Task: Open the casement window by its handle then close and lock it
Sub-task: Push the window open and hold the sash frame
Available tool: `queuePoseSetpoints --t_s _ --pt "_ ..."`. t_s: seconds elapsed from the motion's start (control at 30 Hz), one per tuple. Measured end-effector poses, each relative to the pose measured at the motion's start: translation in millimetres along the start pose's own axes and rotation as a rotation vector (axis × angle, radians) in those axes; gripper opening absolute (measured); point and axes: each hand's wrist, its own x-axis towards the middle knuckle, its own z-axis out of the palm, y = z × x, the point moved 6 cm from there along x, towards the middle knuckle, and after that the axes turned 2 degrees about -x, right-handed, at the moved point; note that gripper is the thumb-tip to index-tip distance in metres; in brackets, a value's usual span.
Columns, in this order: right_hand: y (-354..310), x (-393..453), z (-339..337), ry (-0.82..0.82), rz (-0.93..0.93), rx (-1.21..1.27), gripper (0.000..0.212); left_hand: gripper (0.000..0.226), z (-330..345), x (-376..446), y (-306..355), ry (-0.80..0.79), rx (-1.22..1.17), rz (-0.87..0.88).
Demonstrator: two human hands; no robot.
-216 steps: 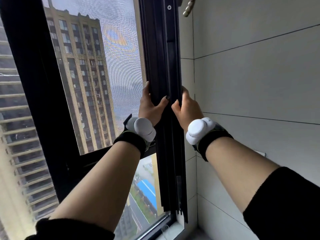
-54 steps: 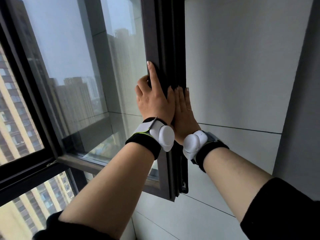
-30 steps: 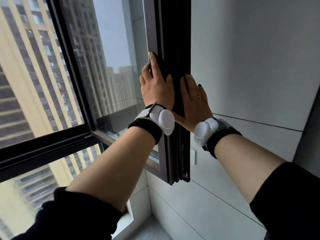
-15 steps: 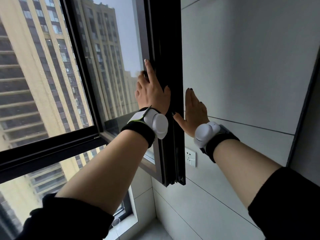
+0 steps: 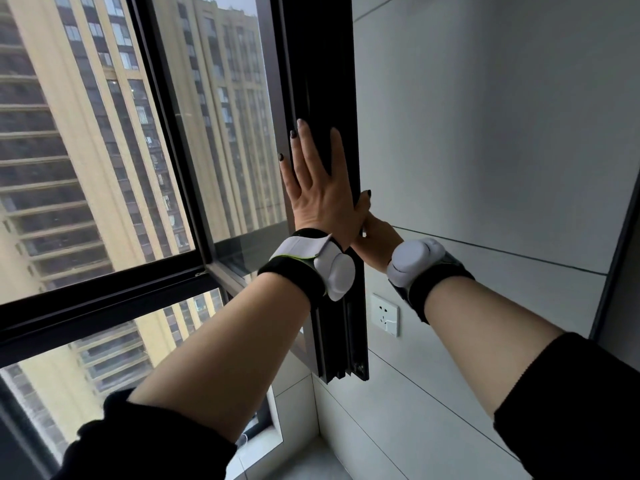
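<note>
Against the free edge of the casement sash (image 5: 322, 81), which stands swung into the room just left of the grey tiled wall (image 5: 485, 133), my left hand (image 5: 318, 192) lies flat, fingers (image 5: 306, 143) straight and together, pressing the dark profile. My right hand (image 5: 375, 242) sits behind that edge; I cannot tell how its fingers lie — only a thumb tip shows past the sash. The handle is not in view. The risk I judge: as the sash swings shut, whatever is wrapped round its edge could be pinched against the fixed frame (image 5: 166, 109). The sash is ribbed, matte black metal with hard corners; its glass is smooth and reflective. A white socket (image 5: 384, 315) sits on the wall just below my right wrist.
</note>
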Motion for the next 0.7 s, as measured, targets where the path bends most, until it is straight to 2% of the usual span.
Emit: queuePoseSetpoints --t_s 0.1,0.2,0.37,0.53,0.63,0.7 --pt "-3 -2 -1 0.004 0.025 -0.044 0.034 0.103 4 0 3 0.009 0.030 -0.004" --pt "-3 -2 -2 0.013 0.048 -0.109 0.031 0.105 5 1 3 0.009 0.058 0.015" --pt "-2 -1 -3 0.044 0.022 -0.134 0.025 0.097 9 1 6 0.019 0.107 0.058" --pt "-3 -1 -1 0.041 0.019 -0.161 0.037 0.090 12 2 7 0.065 0.183 0.053" --pt "1 3 2 0.025 0.024 -0.255 0.031 0.087 11 3 10 0.092 0.229 0.057" --pt "1 4 3 0.014 0.029 -0.267 0.027 0.086 14 3 10 0.049 0.172 0.076"
